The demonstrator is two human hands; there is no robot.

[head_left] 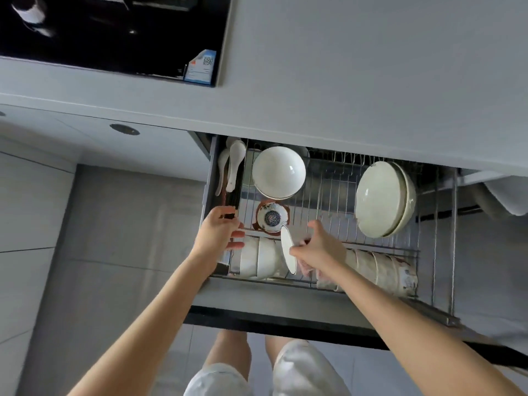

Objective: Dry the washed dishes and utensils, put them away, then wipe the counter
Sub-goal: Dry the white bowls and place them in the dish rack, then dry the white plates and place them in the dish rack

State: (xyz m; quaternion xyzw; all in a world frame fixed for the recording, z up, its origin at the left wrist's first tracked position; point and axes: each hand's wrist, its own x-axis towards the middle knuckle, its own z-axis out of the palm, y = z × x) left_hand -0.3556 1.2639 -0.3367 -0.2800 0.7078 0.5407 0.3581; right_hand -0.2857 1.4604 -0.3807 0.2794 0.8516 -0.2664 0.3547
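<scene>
A pull-out wire dish drawer [337,184] stands open under the grey counter [343,67]. My right hand [320,247] pinches a small white dish [287,250] by its rim, on edge above a row of white bowls [263,258] at the drawer's front. My left hand [220,230] rests with straight fingers against the left end of that row. Behind sit a patterned small bowl [271,217], a white bowl [278,172] and large pale plates [383,198] standing on edge. White spoons [233,164] lie in the left compartment.
A black cooktop [114,32] with a blue-and-white card [201,67] is set in the counter at the upper left. More patterned bowls [394,270] lie at the drawer's front right. A pale cloth [503,195] hangs at the right. My legs stand below the drawer front [285,318].
</scene>
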